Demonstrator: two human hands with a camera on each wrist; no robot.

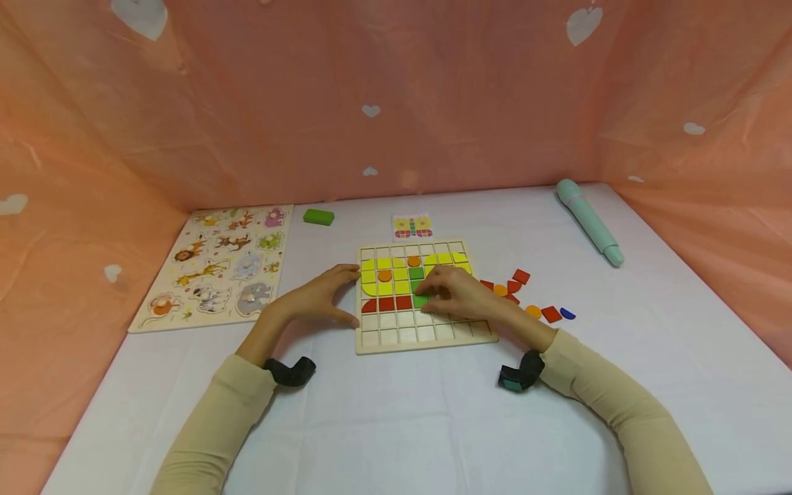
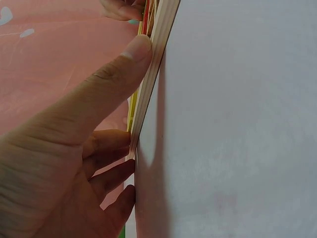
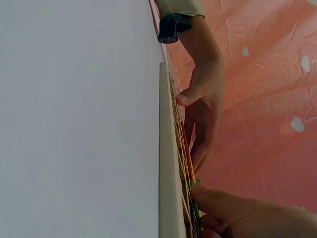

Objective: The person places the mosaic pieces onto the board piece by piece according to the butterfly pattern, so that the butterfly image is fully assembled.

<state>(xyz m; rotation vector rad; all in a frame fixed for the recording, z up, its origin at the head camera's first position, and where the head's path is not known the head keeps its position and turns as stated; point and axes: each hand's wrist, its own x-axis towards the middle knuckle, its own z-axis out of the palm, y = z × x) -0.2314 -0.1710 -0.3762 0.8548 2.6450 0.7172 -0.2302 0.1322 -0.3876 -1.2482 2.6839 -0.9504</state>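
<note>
A wooden grid board [image 1: 390, 337] lies on the table, partly filled with yellow, orange, red and green pieces. My left hand [image 1: 318, 295] rests along its left edge; the thumb [image 2: 138, 49] and fingertips touch the wooden rim in the left wrist view. Over the middle column, my right hand [image 1: 460, 292] pinches a green square tile [image 1: 421, 301] between thumb and fingers, low against the board. In the right wrist view green shows at the thumb tip [image 3: 198, 188]. Another green square [image 1: 416, 273] sits higher in that column. The right hand hides part of the board's right half.
Loose red, orange and blue pieces [image 1: 551, 314] lie right of the board. Behind it is a butterfly pattern card [image 1: 412, 227]. An animal peg puzzle [image 1: 216, 268] and a green block [image 1: 318, 217] are on the left. A mint microphone-shaped object [image 1: 590, 221] lies at the back right.
</note>
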